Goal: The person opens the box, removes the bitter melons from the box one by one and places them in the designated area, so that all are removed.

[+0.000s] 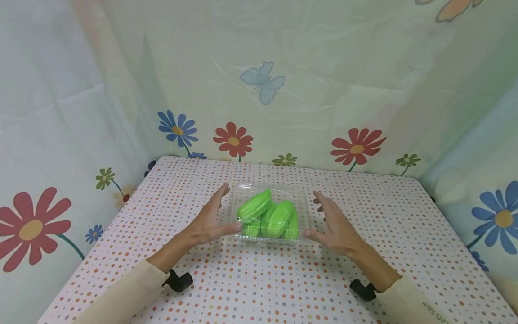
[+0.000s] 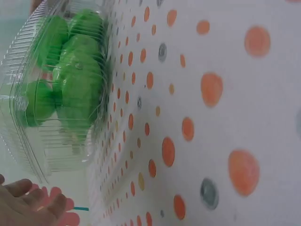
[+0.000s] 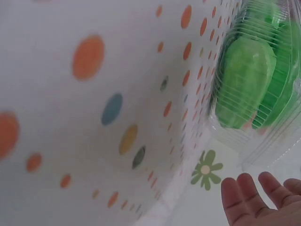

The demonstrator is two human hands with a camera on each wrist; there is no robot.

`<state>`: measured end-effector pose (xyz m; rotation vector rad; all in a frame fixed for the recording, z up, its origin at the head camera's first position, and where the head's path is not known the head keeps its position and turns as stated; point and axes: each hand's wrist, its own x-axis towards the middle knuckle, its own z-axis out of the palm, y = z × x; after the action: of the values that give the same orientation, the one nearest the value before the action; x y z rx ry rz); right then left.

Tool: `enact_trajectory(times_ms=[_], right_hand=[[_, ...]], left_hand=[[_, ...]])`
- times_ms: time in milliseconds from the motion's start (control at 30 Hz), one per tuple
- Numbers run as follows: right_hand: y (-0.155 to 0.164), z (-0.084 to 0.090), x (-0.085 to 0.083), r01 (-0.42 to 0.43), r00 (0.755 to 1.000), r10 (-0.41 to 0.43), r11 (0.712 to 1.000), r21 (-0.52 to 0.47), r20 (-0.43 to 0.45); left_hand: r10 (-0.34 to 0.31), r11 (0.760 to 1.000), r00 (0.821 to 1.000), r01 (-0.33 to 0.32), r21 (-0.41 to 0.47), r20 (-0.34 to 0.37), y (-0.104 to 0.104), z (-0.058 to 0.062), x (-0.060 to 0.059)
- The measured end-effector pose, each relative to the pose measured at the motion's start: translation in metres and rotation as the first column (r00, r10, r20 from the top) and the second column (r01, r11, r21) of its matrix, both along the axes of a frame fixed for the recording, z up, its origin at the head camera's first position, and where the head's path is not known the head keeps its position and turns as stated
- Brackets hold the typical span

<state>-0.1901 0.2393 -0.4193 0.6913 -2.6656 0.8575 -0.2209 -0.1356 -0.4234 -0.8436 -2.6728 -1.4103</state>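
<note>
A clear plastic clamshell box (image 1: 301, 198) stands in the middle of the dotted table (image 1: 226, 279), with several bright green vegetables (image 1: 267, 215) inside. My left hand (image 1: 212, 216) lies along the box's left side, fingers straight, thumb tip touching the front left corner. My right hand (image 1: 332, 220) flanks the right side, fingers spread and relaxed, thumb at the front right corner. In the left wrist view the box (image 2: 33, 146) and the green vegetables (image 2: 75, 70) fill the upper left, fingertips (image 2: 28, 202) below. In the right wrist view the box (image 3: 273, 141) with the vegetables (image 3: 249, 75) sits upper right, fingertips (image 3: 254, 193) below.
A cloth printed with flowers and butterflies (image 1: 263, 81) walls in the table at the back and both sides. Bare dotted tablecloth lies in front of the box and to either side. Black wrist mounts (image 1: 180, 281) sit on both cream sleeves.
</note>
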Motion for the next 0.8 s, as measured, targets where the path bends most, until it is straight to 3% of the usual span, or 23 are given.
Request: enact_trajectory(times_ms=[200, 333, 567, 800], right_hand=[[-0.005, -0.003, 0.003, 0.02, 0.991, -0.006, 0.995, -0.099, 0.136], [-0.007, -0.003, 0.005, 0.035, 0.978, -0.009, 0.992, -0.121, 0.21], [-0.007, -0.009, 0.005, 0.063, 0.96, -0.026, 0.99, -0.124, 0.279], [-0.008, -0.012, 0.006, 0.069, 0.962, -0.025, 0.986, -0.154, 0.272]], left_hand=[[-0.001, 0.99, 0.986, -0.022, 0.136, 0.167, 0.0, -0.005, 0.001], [-0.006, 0.986, 0.97, -0.035, 0.164, 0.244, -0.002, -0.007, 0.002], [0.021, 0.988, 0.953, -0.067, 0.14, 0.303, -0.001, -0.01, 0.002], [0.006, 0.977, 0.939, -0.079, 0.198, 0.345, 0.0, -0.012, 0.003]])
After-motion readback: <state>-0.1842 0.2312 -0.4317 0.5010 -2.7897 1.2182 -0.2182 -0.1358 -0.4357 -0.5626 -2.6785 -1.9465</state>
